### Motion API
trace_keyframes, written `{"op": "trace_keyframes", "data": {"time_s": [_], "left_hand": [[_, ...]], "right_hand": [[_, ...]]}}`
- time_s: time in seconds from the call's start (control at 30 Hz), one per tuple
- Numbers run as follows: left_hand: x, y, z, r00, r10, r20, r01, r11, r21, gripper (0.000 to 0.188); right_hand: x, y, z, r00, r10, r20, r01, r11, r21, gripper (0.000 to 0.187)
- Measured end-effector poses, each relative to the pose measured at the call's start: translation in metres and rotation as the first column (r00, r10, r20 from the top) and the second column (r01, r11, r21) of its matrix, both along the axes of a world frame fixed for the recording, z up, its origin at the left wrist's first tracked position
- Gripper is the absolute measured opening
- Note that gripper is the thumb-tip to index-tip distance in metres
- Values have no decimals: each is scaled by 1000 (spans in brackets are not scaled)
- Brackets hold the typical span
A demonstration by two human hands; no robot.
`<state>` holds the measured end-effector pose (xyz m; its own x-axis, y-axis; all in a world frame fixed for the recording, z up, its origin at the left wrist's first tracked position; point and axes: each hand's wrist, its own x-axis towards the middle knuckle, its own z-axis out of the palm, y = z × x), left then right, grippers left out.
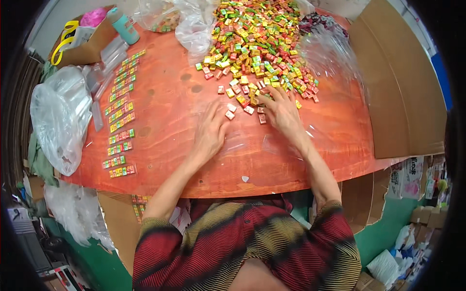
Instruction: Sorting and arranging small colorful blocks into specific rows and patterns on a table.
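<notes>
A heap of small red, yellow and green boxes (257,43) covers the far middle of the table, with loose ones spilling toward me. My right hand (282,112) reaches over the heap's near edge, fingers spread and touching some boxes. To the left, my left hand (211,130) lies low over the table, its fingers stretched out beside a few pale-sided boxes (230,115). Neither hand visibly grips a box. Between my forearms lie clear plastic sleeves or trays (235,144), hard to make out against the red tabletop (170,150).
Rows of small boxes in clear packs (121,122) line the table's left side. Beyond them are a clear plastic bag (63,116), a carton (90,46) and a turquoise bottle (124,26). A large cardboard box (398,87) stands at the right, near crumpled clear plastic (335,53).
</notes>
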<state>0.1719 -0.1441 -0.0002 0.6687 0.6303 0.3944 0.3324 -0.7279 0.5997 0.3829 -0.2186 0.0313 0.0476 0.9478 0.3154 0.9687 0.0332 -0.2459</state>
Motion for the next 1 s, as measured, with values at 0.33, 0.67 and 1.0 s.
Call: {"op": "trace_keyframes", "data": {"time_s": [0.33, 0.67, 1.0], "left_hand": [[-19, -49, -12, 954, 18, -300, 26, 990, 142, 35], [26, 12, -18, 984, 160, -76, -137, 959, 246, 20], [0, -8, -13, 979, 201, -43, -199, 979, 33, 21]], "right_hand": [[-25, -70, -23, 988, -147, 46, 149, 988, -37, 10], [-31, 30, -41, 992, -78, -104, 84, 995, 50, 4], [-27, 35, -11, 988, -58, -142, 66, 996, 52, 15]]}}
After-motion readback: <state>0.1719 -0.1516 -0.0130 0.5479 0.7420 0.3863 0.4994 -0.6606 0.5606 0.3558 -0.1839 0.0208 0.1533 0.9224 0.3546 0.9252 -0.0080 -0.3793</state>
